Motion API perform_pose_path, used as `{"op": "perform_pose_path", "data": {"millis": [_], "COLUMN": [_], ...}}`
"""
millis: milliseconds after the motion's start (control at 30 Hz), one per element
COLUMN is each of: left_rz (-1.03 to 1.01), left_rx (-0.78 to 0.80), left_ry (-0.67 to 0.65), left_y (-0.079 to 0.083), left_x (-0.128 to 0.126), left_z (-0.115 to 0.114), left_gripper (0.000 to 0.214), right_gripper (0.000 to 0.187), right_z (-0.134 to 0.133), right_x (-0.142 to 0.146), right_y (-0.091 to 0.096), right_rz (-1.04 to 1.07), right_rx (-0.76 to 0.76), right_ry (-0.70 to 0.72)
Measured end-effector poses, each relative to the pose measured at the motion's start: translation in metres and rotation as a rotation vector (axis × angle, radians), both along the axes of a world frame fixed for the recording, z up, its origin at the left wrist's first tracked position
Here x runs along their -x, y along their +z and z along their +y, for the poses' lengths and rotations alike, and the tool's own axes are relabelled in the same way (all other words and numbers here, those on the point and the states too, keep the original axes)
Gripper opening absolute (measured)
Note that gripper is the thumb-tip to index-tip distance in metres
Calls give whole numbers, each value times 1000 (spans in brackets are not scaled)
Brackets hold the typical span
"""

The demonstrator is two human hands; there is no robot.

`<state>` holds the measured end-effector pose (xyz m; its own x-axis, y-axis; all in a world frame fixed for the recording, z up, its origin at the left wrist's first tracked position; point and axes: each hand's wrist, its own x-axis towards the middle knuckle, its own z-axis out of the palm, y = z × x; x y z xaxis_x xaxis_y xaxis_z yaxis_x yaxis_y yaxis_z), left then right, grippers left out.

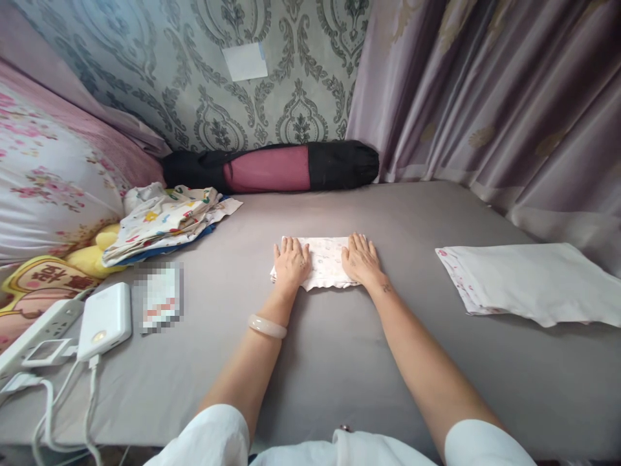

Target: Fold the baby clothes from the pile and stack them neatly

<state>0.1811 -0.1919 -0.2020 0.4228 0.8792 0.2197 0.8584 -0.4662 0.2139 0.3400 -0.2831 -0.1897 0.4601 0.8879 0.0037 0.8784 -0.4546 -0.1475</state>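
Observation:
A folded white cloth with a faint pink print [326, 262] lies on the grey sheet in front of me. My left hand [292, 262] rests flat on its left end, fingers stretched forward. On the opposite end lies my right hand [360, 260], also flat with fingers extended. Both palms press on the cloth, and neither hand grips it. A pale bangle [267, 326] circles my left wrist. To the right, apart from my hands, lies another folded white cloth [526, 281] with pink print showing at its left edge.
A pile of printed clothes [165, 220] lies at the left, near a yellow plush [99, 252]. A white power bank [105, 321], a power strip [41, 333] and cables sit at front left. A black and maroon bag [272, 168] lies along the wall; curtains [485, 97] hang right.

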Motion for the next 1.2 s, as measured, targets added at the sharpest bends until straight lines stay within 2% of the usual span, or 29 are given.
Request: {"op": "perform_pose_path", "data": {"millis": [100,200,333,400,500,600,733,900,1000,1067,1200], "left_rz": [-10,16,20,5,-45,-58,20,2,-157,-376,-866], "left_rx": [22,96,117,78,-64,-120,-6,36,42,79,149], "left_ry": [54,50,53,68,83,4,-136,-136,-124,-85,87], "left_y": [1,-1,-2,-2,1,3,-1,-4,-2,1,2], "left_x": [7,13,15,13,8,-1,-9,-10,-9,-7,6], "left_z": [4,9,11,9,1,-10,-18,-17,-15,-10,4], "left_gripper": [60,63,63,62,61,61,62,60,48,40,33], "right_gripper": [61,61,62,61,60,59,59,59,59,59,61], "right_z": [-4,-5,-5,-5,-3,0,4,5,11,18,28], "right_x": [-7,-11,-13,-11,0,14,23,22,30,39,55], "right_y": [-1,-3,-4,-2,2,3,-1,-2,4,6,2], "right_rz": [3,29,45,34,-20,-25,33,30,41,51,68], "right_rx": [20,39,30,20,-32,-73,-34,-26,-18,-37,-42], "right_ry": [-49,-61,-55,-52,-7,78,99,94,83,108,143]}}
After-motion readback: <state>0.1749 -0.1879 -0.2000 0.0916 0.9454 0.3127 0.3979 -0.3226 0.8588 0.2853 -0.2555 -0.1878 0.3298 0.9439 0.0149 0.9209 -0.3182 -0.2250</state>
